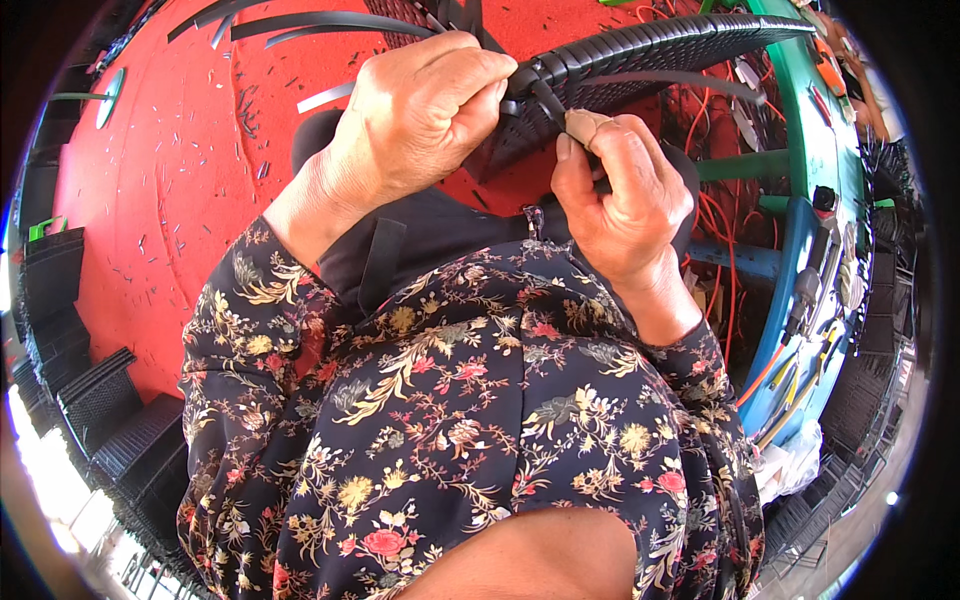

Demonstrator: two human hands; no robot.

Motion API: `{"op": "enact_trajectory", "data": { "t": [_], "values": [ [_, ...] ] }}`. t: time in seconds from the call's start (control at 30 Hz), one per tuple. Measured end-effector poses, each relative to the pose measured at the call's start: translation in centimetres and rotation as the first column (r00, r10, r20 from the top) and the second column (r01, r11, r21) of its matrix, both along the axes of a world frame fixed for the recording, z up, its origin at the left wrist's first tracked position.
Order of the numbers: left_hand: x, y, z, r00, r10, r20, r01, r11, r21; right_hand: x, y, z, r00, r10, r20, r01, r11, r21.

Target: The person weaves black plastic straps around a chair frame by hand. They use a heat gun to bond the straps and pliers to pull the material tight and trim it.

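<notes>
A black woven wicker panel point(680, 45) with a rounded, wrapped edge stands in front of me, running from the centre to the upper right. At its near corner my left hand point(425, 115) is closed in a pinch, thumb and forefinger against the wrapped end; its grip is partly hidden. Between my right thumb and forefinger a short flat black strip point(549, 104) runs taut from that corner. My right hand point(630, 195) is closed on it, with tan tape round one finger. Several loose black strips point(320, 22) fan out beyond my left hand.
Red floor covering point(160, 210) bears scattered black scraps. To the right, a green bench point(800, 130) and a blue surface point(785, 330) carry tools, with orange cords point(715, 225) below. Black woven furniture point(125, 430) stands at left. A person's arm shows at the upper right.
</notes>
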State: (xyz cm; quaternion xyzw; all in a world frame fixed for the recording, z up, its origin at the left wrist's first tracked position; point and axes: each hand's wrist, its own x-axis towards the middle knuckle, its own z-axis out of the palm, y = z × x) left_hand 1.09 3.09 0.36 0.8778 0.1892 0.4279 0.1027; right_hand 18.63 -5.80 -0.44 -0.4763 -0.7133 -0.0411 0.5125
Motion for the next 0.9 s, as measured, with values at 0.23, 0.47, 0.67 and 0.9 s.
{"op": "enact_trajectory", "data": {
  "t": [0.23, 0.47, 0.67, 0.9],
  "values": [
    [0.3, 0.0, -0.1, 0.998, -0.03, 0.064, 0.03, 0.999, 0.011, -0.5, -0.1, 0.4, 0.997, -0.048, 0.067, 0.048, 0.999, -0.003],
    [0.5, 0.0, -0.4, 0.995, -0.023, 0.097, 0.022, 1.0, 0.015, -1.0, -0.3, 0.5, 0.997, -0.044, 0.066, 0.046, 0.998, -0.031],
    [0.4, 0.1, -0.2, 0.994, -0.031, 0.105, 0.029, 0.999, 0.016, -1.1, -0.3, 0.5, 0.997, -0.032, 0.076, 0.035, 0.998, -0.043],
    [0.7, 0.1, -0.7, 0.991, 0.004, 0.131, -0.007, 1.0, 0.024, -1.1, 0.1, -0.1, 0.999, 0.002, 0.034, -0.002, 1.0, -0.002]
  ]
}}
